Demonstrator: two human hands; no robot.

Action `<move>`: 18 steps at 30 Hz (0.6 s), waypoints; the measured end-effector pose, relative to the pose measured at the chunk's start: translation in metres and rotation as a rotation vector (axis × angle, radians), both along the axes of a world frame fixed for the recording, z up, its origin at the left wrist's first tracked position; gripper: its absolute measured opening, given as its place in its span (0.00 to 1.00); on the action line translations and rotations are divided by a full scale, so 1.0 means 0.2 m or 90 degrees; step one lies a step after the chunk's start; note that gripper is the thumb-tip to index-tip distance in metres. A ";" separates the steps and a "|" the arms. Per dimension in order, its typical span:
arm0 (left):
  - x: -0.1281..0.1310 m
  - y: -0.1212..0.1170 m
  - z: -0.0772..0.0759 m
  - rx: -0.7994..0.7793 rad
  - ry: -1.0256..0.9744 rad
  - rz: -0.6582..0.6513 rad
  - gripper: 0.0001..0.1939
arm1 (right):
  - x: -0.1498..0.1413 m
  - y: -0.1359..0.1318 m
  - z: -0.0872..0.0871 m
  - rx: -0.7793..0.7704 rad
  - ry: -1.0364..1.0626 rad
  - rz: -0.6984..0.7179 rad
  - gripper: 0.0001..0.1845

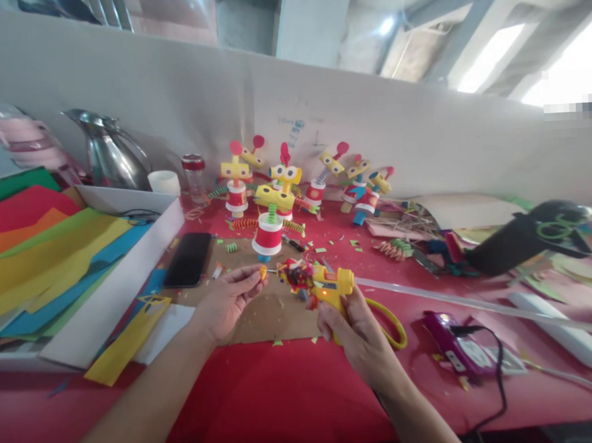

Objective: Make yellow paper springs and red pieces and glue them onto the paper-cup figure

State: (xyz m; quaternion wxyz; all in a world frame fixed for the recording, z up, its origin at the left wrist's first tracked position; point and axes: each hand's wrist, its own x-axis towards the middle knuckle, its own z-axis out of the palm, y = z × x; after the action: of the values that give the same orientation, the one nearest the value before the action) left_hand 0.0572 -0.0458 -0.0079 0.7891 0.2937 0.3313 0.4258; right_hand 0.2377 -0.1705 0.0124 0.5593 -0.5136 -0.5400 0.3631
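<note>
Head view: near the centre of the frame, a yellow glue gun point(333, 284) lies level, its dark, messy front end pointing left and a small orange light glowing on its side. The right hand point(357, 330), reaching in from the lower right, has its fingers wrapped round the handle, and a yellow cord point(400, 333) loops out to the right of it. Just left of the nozzle, the left hand point(234, 297) comes from the lower left with thumb and forefinger pinched together on a small orange piece point(263, 273); whether the tip touches that piece, I cannot tell. Beneath both hands is a brown board point(266, 323), strewn with paper scraps, on a red tabletop point(285, 394).

Directly above the nozzle stands a paper-cup figure point(268, 236) with a yellow head and coiled paper arms; more such figures point(317, 192) are grouped behind it at upper centre. Left of centre lies a black phone point(187, 260), with a yellow strip point(126, 346) below it. Coloured sheets fill a white box point(169, 218) at the left edge. Behind that box are a metal jug point(114, 155), a white cup point(163, 183) and a red-lidded jar point(194, 177). Toward the right edge, a black bottle point(505, 243) leans over above a purple device point(461, 351) and a white power strip point(564, 330)
</note>
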 end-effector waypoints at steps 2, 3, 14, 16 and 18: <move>0.00 0.00 0.00 0.003 0.001 -0.003 0.08 | 0.00 0.01 -0.01 -0.008 0.003 0.005 0.06; 0.00 0.00 0.00 0.005 0.000 -0.004 0.08 | 0.00 0.01 -0.02 -0.010 0.002 0.006 0.07; 0.00 -0.02 0.01 0.035 0.006 -0.009 0.11 | 0.00 0.02 -0.04 -0.023 -0.025 0.003 0.08; 0.00 -0.02 0.01 0.032 0.005 -0.007 0.11 | -0.01 0.02 -0.03 -0.025 -0.018 0.001 0.08; 0.00 -0.02 0.01 0.028 0.005 -0.004 0.12 | -0.01 0.02 -0.03 -0.025 -0.012 0.002 0.08</move>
State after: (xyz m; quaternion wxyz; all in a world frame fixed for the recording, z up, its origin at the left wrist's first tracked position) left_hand 0.0580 -0.0495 -0.0056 0.7824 0.3140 0.3242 0.4291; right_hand 0.2360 -0.1673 0.0065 0.5436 -0.5272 -0.5386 0.3695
